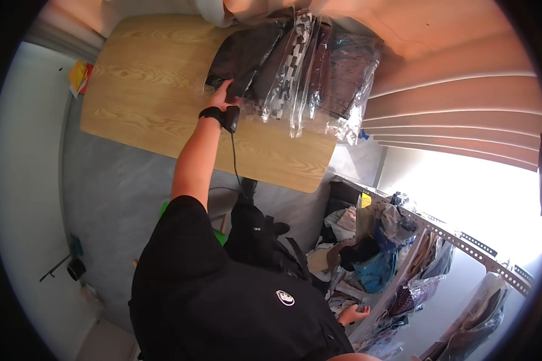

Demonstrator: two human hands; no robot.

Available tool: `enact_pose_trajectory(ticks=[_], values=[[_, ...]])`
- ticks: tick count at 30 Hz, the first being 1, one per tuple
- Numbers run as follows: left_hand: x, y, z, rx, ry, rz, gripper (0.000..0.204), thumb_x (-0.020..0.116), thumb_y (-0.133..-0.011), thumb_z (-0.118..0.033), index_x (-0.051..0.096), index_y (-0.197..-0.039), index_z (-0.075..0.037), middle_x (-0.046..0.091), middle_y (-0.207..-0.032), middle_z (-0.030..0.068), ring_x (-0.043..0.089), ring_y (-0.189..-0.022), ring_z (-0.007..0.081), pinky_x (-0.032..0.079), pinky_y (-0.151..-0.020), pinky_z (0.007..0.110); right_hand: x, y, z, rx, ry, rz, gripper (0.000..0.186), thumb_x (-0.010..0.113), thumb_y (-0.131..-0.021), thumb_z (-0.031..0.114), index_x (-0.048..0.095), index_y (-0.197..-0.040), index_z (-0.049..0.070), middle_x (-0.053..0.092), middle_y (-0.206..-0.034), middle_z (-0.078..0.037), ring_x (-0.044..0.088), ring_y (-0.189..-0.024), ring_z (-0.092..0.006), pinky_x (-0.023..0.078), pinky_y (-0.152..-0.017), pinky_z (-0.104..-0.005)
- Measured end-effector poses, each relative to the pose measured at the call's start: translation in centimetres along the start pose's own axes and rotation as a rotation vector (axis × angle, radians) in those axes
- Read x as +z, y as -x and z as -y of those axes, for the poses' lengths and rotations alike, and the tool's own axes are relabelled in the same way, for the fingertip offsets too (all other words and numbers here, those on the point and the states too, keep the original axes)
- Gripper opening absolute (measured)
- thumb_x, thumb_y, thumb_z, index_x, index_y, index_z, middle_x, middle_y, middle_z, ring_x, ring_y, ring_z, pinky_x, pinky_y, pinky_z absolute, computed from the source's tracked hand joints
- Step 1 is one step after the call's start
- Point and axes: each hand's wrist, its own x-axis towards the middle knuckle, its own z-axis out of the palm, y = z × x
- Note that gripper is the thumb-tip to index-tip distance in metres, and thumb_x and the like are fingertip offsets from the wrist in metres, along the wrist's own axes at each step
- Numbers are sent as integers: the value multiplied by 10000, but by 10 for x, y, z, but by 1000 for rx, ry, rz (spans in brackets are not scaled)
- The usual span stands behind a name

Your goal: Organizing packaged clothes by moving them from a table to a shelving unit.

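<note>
My left hand [221,96] reaches up to the wooden table and rests against the near left edge of a dark bagged garment [232,59]. Its visible fingers lie stretched along the clear plastic; the others are hidden. Beside that garment, several more folded clothes in clear bags overlap in a row, among them a black-and-white checked one [296,48] and a brown one [346,75]. Low on the right, my right hand [353,314] is by the shelf, its fingers slightly bent and apart, with nothing visibly held. Bagged clothes [415,295] lie nearest to it.
The wooden table [156,90] has rounded corners. A perforated metal shelf frame [464,249] stands at the right, with heaped clothes [367,259] beside it. Pinkish curtains [451,102] hang behind. A black cable [235,156] trails from the device on my left wrist.
</note>
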Motion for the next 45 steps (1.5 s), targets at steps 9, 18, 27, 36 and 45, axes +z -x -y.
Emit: enact_pose_trajectory(ticks=[9,18,27,36,45], values=[[15,61,-23,35,255,98,132,512,-799,-220,537,-746,-102,538,-666,-1,480,-577,140,415,-486,245,18,28,7,2,-99,104,447,417,-691,-26,376,-1135,-28,454,-1100,-200,452,-1043,-300,332,-897,-383],[-26,142,-10,-129,373,325,411,547,-778,-319,526,-1011,19,562,-866,189,547,-679,263,507,-480,220,46,22,-1,-95,-223,339,434,428,-707,-15,377,-1138,-13,464,-1103,-176,454,-1041,-282,326,-897,-360],[-85,174,10,2,89,164,367,540,-769,-336,525,-973,-32,564,-878,127,565,-697,248,494,-471,256,95,-7,-33,-97,-303,1089,332,494,-763,21,444,-1090,-5,561,-960,-127,543,-915,-199,413,-816,-296],[-126,194,81,17,-693,-60,700,525,-778,-502,349,-1223,10,471,-1132,244,511,-1017,308,413,-879,389,156,47,124,-530,-418,1279,275,512,-778,24,483,-1050,3,576,-944,-100,559,-898,-159,450,-748,-262],[-168,218,-49,-38,-328,795,524,386,-892,-397,385,-1226,6,489,-1174,153,534,-978,227,426,-859,337,199,157,317,-712,-450,1553,425,634,-748,198,466,-1106,44,549,-1088,-106,514,-1037,-219,417,-827,-343]])
